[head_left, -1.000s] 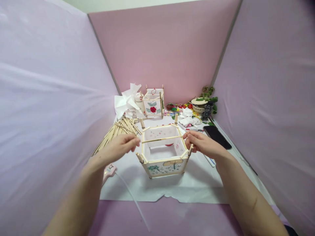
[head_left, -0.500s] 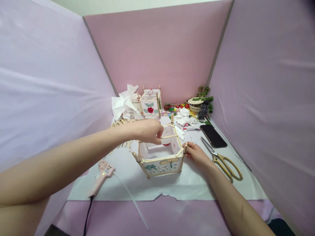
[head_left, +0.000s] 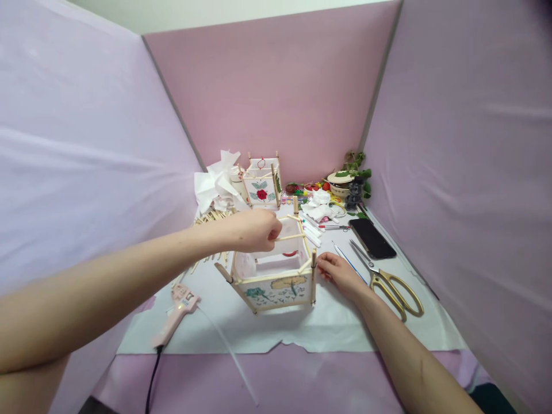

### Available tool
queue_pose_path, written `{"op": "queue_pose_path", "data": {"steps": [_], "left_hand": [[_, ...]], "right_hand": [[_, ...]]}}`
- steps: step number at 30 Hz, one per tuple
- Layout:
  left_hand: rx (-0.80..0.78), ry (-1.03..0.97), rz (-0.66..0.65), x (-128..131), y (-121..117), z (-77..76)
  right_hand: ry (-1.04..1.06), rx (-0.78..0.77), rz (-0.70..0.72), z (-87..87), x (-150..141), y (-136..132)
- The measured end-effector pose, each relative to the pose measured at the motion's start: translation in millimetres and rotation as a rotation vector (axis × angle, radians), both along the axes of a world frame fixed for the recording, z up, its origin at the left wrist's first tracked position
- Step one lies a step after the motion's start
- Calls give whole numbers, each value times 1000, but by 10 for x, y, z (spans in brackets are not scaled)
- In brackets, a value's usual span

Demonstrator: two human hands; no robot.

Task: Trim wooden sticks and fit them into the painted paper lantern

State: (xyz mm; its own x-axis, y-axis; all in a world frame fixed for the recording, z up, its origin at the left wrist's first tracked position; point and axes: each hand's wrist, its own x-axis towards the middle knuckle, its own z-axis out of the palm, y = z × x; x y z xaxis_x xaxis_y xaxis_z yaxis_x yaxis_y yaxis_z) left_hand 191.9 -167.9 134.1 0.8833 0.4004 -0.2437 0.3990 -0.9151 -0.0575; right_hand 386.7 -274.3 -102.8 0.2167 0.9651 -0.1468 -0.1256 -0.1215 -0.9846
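A box-shaped lantern frame point(head_left: 276, 293) of thin wooden sticks with white painted panels stands on the white cloth, open at the top. Its front panel carries green and orange-yellow drawings. My left hand point(head_left: 259, 230) reaches over the frame from the left, its fingers closed on the stick crossing the top; the fingertips are partly hidden. Beside the front right corner post, my right hand point(head_left: 338, 273) rests low, fingers loosely bent and apart, the tips close to the post. Whether they touch it is unclear.
A pink glue gun point(head_left: 179, 310) with a cord lies left. Gold-handled scissors point(head_left: 388, 284), a blue pen point(head_left: 349, 263) and a phone point(head_left: 371, 238) lie right. Behind stand a finished-looking rose lantern point(head_left: 261, 190), crumpled white paper point(head_left: 219, 184), loose sticks point(head_left: 211, 218) and a lidded pot point(head_left: 340, 184).
The lantern frame has shifted left and turned slightly, with my left hand moving along. My right hand's fingers have come off the corner post.
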Motion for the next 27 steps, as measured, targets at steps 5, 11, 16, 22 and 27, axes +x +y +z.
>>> {"op": "queue_pose_path", "data": {"steps": [5,11,16,22,27], "left_hand": [[45,-4,14,-62,72,204],[54,23,80,-55,58,557],[44,24,106,-39,78,624],[4,86,46,-73,72,322],[-27,87,10,-125,58,87]], "right_hand": [[-17,3,-7,-43,7,0],[-2,-17,-7,-25,6,-10],[12,-33,-6,22,-14,-11],[20,-54,-15,49,-30,-17],[8,-47,-10,44,-24,-30]]}}
